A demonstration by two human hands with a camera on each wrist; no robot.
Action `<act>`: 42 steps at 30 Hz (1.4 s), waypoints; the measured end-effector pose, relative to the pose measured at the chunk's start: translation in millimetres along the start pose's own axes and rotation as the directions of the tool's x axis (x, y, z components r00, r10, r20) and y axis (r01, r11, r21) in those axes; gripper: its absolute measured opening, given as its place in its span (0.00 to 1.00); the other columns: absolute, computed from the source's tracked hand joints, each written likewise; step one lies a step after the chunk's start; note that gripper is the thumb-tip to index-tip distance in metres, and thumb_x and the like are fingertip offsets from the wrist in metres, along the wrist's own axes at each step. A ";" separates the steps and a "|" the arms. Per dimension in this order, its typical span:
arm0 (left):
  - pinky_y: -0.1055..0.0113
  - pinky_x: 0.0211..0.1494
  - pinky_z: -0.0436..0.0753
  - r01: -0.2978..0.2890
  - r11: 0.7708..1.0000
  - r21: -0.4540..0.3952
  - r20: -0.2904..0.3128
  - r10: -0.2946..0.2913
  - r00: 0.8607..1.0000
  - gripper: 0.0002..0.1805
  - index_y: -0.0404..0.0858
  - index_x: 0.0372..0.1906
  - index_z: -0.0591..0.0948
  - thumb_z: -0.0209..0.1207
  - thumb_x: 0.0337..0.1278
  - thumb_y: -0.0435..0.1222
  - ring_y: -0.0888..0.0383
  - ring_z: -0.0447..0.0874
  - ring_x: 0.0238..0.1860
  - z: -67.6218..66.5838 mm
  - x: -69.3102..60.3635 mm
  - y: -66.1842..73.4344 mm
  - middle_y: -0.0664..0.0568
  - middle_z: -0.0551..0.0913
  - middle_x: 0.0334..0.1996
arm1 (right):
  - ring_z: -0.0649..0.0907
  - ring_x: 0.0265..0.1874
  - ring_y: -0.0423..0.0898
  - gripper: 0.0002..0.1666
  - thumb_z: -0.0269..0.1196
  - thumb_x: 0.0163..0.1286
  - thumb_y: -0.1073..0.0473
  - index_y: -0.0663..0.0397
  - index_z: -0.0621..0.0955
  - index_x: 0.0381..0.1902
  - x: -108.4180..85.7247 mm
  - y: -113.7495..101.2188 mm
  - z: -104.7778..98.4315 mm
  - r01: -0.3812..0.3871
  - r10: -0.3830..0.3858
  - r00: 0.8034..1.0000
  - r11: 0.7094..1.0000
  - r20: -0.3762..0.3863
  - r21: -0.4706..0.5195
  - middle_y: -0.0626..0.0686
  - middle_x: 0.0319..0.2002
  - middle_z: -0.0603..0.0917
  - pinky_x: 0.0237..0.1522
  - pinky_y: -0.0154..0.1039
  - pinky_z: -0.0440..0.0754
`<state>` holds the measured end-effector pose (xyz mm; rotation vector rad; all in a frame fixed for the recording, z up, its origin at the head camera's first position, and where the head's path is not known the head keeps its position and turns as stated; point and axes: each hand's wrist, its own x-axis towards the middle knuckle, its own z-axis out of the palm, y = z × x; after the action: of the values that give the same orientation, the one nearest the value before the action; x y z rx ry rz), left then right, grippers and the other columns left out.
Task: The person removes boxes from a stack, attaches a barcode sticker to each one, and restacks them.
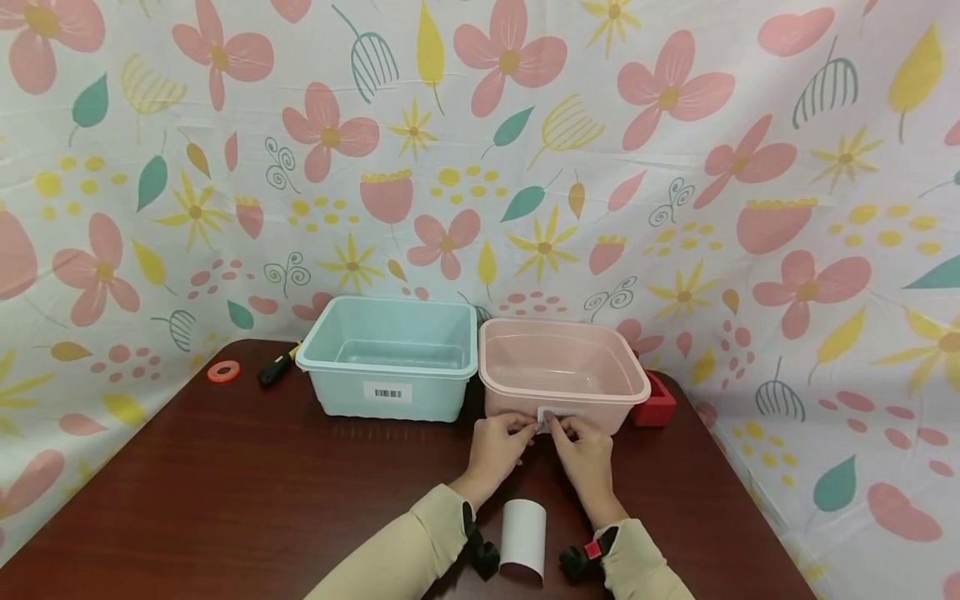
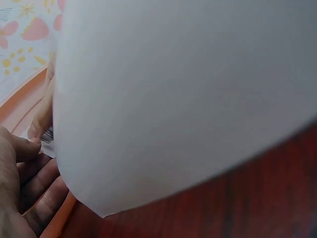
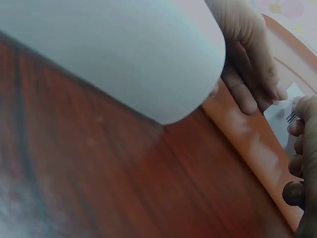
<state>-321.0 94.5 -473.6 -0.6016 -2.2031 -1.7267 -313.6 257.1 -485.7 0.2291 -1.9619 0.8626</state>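
Note:
A white barcode label (image 3: 278,118) lies against the front wall of the pink plastic basin (image 1: 566,402). My left hand (image 1: 489,454) pinches the label's left edge between thumb and finger. From the other side my right hand (image 1: 587,463) grips it, the thumb over its printed part and the other fingers curled. Both hands nearly meet, covering much of the label in the head view. Between my wrists a curved white sheet of paper (image 1: 523,533) stands on the table; it blocks much of both wrist views.
Left of the pink basin stands a light blue basin (image 1: 386,367) with its own barcode label (image 1: 387,392). An orange tape roll (image 1: 223,372) and a black-handled tool (image 1: 276,368) lie at the back left. Behind the pink basin's right side is a red object (image 1: 656,403). A floral curtain (image 1: 480,167) hangs behind.

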 end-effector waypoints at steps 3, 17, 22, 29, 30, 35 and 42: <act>0.68 0.16 0.80 -0.002 1.000 -0.002 -0.008 0.002 1.000 0.05 0.41 0.36 0.90 0.67 0.63 0.38 0.52 0.87 0.22 0.3 0.4 0.3 0.48 0.89 0.28 | 0.69 0.12 0.31 0.21 0.75 0.61 0.58 0.44 0.80 0.11 1.0 -0.3 0.5 0.005 -0.005 1.000 1.000 -0.011 -0.015 0.39 0.11 0.76 0.15 0.28 0.65; 0.75 0.26 0.78 -0.044 0.985 0.164 -0.096 0.061 0.994 0.03 0.48 0.31 0.90 0.71 0.58 0.41 0.75 0.79 0.21 -3.2 -2.2 -0.7 0.67 0.86 0.23 | 0.70 0.13 0.34 0.20 0.73 0.64 0.56 0.41 0.80 0.14 -6.4 1.6 -17.3 -0.100 0.099 0.993 0.995 0.059 0.012 0.38 0.12 0.75 0.17 0.28 0.65; 0.71 0.20 0.77 -0.043 0.998 0.056 0.043 0.041 0.998 0.03 0.47 0.35 0.90 0.68 0.63 0.41 0.67 0.79 0.17 -1.9 -4.9 -2.7 0.66 0.84 0.19 | 0.69 0.13 0.35 0.21 0.72 0.65 0.56 0.42 0.79 0.13 -7.8 8.0 -32.3 -0.206 0.211 0.973 0.977 0.093 -0.052 0.39 0.11 0.74 0.17 0.29 0.64; 0.69 0.14 0.73 0.007 0.998 0.058 0.123 -0.014 0.992 0.08 0.49 0.44 0.90 0.67 0.63 0.44 0.65 0.75 0.11 0.7 -6.1 -4.1 0.67 0.82 0.15 | 0.70 0.14 0.39 0.22 0.71 0.65 0.55 0.43 0.78 0.12 -5.5 15.3 -40.1 -0.315 0.336 0.931 0.937 0.143 -0.151 0.41 0.11 0.73 0.19 0.33 0.66; 0.69 0.14 0.73 0.013 0.998 0.061 0.125 -0.021 0.992 0.08 0.48 0.45 0.89 0.67 0.63 0.44 0.65 0.75 0.11 0.5 -6.4 -3.5 0.67 0.82 0.15 | 0.71 0.14 0.40 0.22 0.71 0.65 0.55 0.44 0.78 0.12 -5.4 15.6 -40.4 -0.317 0.340 0.929 0.935 0.149 -0.158 0.42 0.11 0.73 0.19 0.34 0.67; 0.68 0.15 0.75 0.049 0.998 0.050 0.127 -0.055 0.990 0.13 0.44 0.50 0.88 0.67 0.63 0.42 0.64 0.75 0.12 -1.6 -6.6 0.2 0.66 0.82 0.16 | 0.71 0.15 0.41 0.22 0.69 0.67 0.55 0.46 0.78 0.13 -4.0 14.5 -41.3 -0.328 0.353 0.922 0.930 0.157 -0.165 0.43 0.12 0.73 0.20 0.35 0.67; 0.67 0.14 0.75 0.016 1.000 -0.013 0.171 -0.013 0.985 0.17 0.47 0.56 0.86 0.67 0.64 0.43 0.62 0.75 0.11 -0.7 -6.3 -0.8 0.65 0.83 0.17 | 0.71 0.14 0.40 0.25 0.69 0.68 0.48 0.45 0.79 0.12 -3.2 13.7 -40.3 -0.320 0.337 0.933 0.937 0.128 -0.138 0.40 0.10 0.73 0.18 0.33 0.66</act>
<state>-316.0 92.7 -477.0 -0.7653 -2.3154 -1.7597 -290.6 292.9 -482.6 -0.1113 -2.2227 0.9628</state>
